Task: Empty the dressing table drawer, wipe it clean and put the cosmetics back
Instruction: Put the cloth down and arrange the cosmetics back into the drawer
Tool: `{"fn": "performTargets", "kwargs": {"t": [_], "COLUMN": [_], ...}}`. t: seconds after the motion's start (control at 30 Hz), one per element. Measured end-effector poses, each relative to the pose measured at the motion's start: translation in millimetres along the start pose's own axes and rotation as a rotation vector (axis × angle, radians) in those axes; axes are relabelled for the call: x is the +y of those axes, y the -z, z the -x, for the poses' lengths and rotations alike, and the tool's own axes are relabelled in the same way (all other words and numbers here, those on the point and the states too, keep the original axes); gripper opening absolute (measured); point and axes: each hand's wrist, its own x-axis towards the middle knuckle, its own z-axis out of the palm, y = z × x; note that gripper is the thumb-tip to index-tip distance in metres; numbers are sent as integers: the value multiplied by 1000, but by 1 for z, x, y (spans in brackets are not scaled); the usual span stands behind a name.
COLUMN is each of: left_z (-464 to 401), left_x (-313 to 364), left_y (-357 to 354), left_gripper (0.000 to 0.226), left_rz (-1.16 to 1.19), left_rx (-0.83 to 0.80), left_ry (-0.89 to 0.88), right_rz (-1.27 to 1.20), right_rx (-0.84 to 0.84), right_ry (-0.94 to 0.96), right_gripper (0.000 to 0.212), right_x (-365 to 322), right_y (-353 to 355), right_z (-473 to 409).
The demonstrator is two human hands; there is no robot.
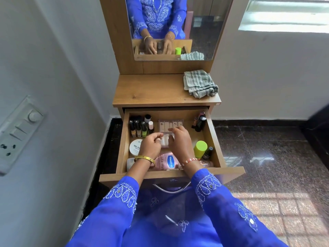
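The wooden drawer (122,145) of the dressing table stands pulled out and holds cosmetics. Both hands are inside it, over a clear plastic box of nail tips (170,124). My left hand (151,144) has its fingers curled beside the box's near left part. My right hand (179,139) lies on the box with its fingers bent over it. Nail polish bottles (140,127) stand at the back left, a white nail polish remover tub (135,146) at the left, a pink Vaseline bottle (166,162) at the front, a lime-capped bottle (200,148) at the right, and dark tubes (200,123) at the back right.
A folded grey-and-white checked cloth (200,83) lies on the right of the table top (151,90). A mirror (174,27) rises behind it. A wall with a switch panel (17,132) is close on the left; polished stone floor (267,157) spreads to the right.
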Motion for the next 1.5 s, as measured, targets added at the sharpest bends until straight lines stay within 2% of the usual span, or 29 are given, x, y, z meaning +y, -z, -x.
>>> {"fn": "performTargets", "kwargs": {"t": [0.33,0.5,0.8,0.9,1.03,1.13,1.23,1.33,1.43,1.5], "left_z": [0,5,4,3,8,10,9,11,19,27], "left_x": [-1,2,-20,-28,-24,-20,-21,-18,-11,-8], "left_y": [3,5,48,57,53,51,52,53,52,52], "left_gripper": [31,31,29,30,28,25,25,25,24,23], "left_rz": [70,54,376,485,438,395,382,369,312,269], "left_rx": [78,108,456,516,470,436,436,439,435,403], "left_ry": [-41,-64,74,135,96,43,39,7,-96,-174], "right_rz": [-3,23,-24,-46,-149,-297,-352,-251,-44,55], "right_rx": [38,-4,-8,-23,34,117,80,6,-6,-4], "right_ry": [36,5,-26,-13,11,-40,19,141,295,359], "right_gripper": [31,30,30,28,26,21,15,17,28,28], "right_x": [-2,-3,-2,-5,-12,-18,-16,0,17,21], "right_y": [1,1,2,-1,10,29,40,41,34,32], "right_z": [3,3,0,0,7,22,52,84,101,102]}}
